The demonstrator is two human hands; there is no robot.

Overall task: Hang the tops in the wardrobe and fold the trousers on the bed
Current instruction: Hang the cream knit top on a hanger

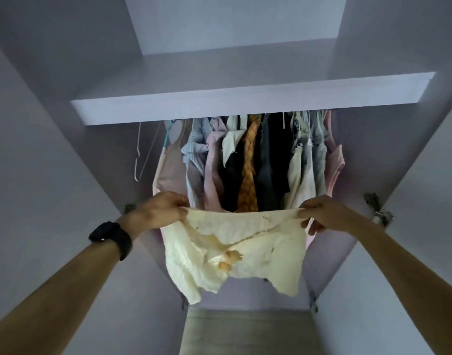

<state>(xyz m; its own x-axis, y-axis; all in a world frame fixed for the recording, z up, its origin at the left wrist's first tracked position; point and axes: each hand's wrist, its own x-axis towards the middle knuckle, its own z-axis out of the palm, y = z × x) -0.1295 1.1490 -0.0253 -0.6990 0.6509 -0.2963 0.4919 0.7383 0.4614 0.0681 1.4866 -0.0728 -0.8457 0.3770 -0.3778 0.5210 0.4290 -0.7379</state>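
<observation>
- Both arms are reaching out in front of the open wardrobe [360, 155], and the cream top [235, 252] is hanging spread between the two hands, just in front of the rail of clothes.
- The left hand [166, 210] is pinching the top's upper edge at one end, with a black watch [111, 239] sitting on that wrist.
- The right hand [322, 213] is gripping the other end, fingers curling round the fabric.
- Behind the top, a packed row of hung clothes [249, 175] is dangling under the shelf [245, 98], and a bare white hanger [137, 155] is hanging at the far left.
</observation>
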